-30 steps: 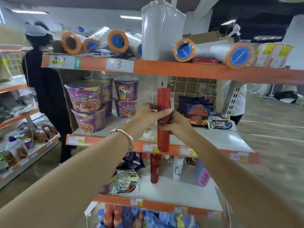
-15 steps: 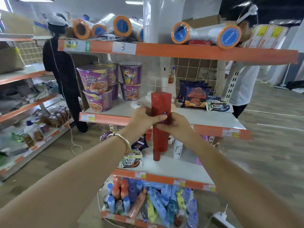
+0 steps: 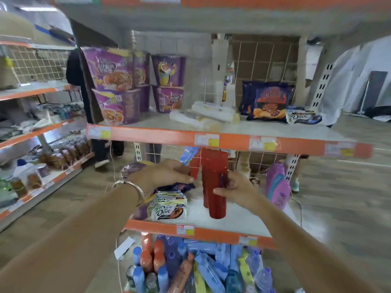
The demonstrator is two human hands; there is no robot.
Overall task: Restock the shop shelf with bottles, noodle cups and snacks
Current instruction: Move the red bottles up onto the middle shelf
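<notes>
My right hand (image 3: 237,191) grips a tall red bottle (image 3: 214,199) and holds it upright, its base just above the white lower shelf (image 3: 232,220). A second red bottle (image 3: 195,163) stands right behind it. My left hand (image 3: 165,174), with a bangle on the wrist, is off the held bottle; its fingertips reach the rear bottle's left side. Dove snack packs (image 3: 170,208) lie stacked under my left hand. Purple noodle cups (image 3: 114,81) and dark blue chip bags (image 3: 268,102) are on the shelf above.
Several drink bottles (image 3: 190,269) lie in the bottom tier. A purple bottle (image 3: 277,185) stands at the lower shelf's right end. White rolls (image 3: 203,115) lie on the middle shelf. A person in black (image 3: 74,70) stands behind, beside another shelf unit (image 3: 31,134) on the left.
The red bottle came down from middle-shelf height to the lower shelf, next to the other red bottle. My left hand let go of it; my view dropped lower.
</notes>
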